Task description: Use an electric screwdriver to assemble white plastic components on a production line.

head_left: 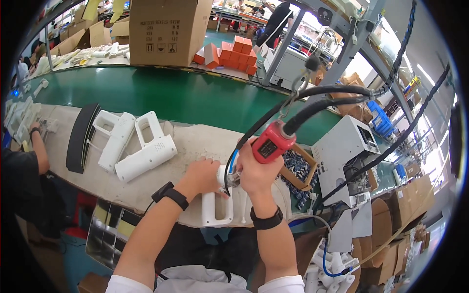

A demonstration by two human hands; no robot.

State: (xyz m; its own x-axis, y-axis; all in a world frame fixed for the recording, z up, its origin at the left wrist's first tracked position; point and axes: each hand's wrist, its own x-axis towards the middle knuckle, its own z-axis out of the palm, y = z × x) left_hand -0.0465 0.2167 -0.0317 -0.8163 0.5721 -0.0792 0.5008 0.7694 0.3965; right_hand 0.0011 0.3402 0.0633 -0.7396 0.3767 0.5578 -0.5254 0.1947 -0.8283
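Observation:
My right hand is closed around a red power screwdriver that hangs from a hook, with thick black cables running up to the right. Its lower end points down at a white plastic housing with a loop handle, lying at the bench's front edge. My left hand grips the upper body of that housing, and the two hands hide most of it. A black band is on each wrist. To the left lie two more white loop-handled housings, one with a dotted grille, the other beside it.
Black curved strips lie left on the cardboard-covered bench. Small blue parts fill a cardboard tray at right, near a white machine. Beyond the green surface stand a large carton and orange boxes. A co-worker's hand is far left.

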